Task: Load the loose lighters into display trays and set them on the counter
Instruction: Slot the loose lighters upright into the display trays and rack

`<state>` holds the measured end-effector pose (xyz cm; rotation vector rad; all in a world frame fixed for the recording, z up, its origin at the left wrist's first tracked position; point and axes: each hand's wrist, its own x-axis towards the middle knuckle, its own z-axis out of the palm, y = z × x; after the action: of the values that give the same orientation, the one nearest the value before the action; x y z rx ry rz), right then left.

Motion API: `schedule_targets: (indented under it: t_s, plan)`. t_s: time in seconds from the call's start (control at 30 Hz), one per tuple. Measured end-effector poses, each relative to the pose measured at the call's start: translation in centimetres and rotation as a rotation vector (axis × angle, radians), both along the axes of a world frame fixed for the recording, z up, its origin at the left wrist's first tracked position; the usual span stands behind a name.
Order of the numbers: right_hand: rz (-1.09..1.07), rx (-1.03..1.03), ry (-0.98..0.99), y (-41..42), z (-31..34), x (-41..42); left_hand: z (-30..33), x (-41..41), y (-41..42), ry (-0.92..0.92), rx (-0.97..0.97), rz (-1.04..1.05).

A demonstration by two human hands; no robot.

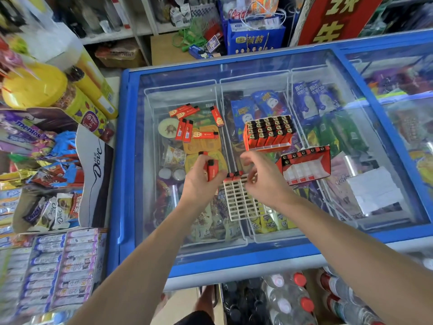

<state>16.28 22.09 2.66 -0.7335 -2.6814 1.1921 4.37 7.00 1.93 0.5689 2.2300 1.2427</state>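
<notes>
Hidden, cropped and unreadable parts around the white plastic grid tray (239,202)

The right hand (264,181) covers the tray's far right corner, so whether its fingertips touch the red lighters (233,175) standing there cannot be told. Left of the tray, the left hand (202,178) hides the lower bodies of its red lighters (212,171). Print on the loose lighters (187,130) beyond is too small to read.

Your two bare forearms reached forward and converged toward the middle. Your left hand (203,178) was curled with the thumb up, gripping red lighters (212,171). Your right hand (262,178) hovered just beside it, palm down, fingers loosely bent, with the fingertips (250,178) pinching downward.
</notes>
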Motion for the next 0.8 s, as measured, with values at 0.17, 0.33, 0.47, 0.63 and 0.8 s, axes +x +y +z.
schedule_targets:
  t_s: [0.17, 0.33, 0.47, 0.63, 0.8]
  plan:
    - [-0.203, -0.472, 0.109, -0.6, 2.0, -0.3, 2.2, 0.9, 2.3, -0.021, 0.063, -0.114]
    - [-0.182, -1.002, 0.136, -0.2, 2.9, -0.4, 2.5, 1.5, 3.6, -0.109, 0.103, -0.046]
    - [-0.201, -1.049, 0.146, 0.0, 2.7, -0.2, 2.4, 1.7, 3.8, -0.142, 0.054, -0.015]
    - [-0.24, -0.972, 0.114, -0.2, 2.7, -0.3, 2.1, 2.1, 4.5, -0.033, 0.033, -0.067]
    - [-0.299, -0.868, 0.141, 1.0, 2.7, -0.1, 1.6, 1.9, 4.2, 0.119, 0.005, -0.085]
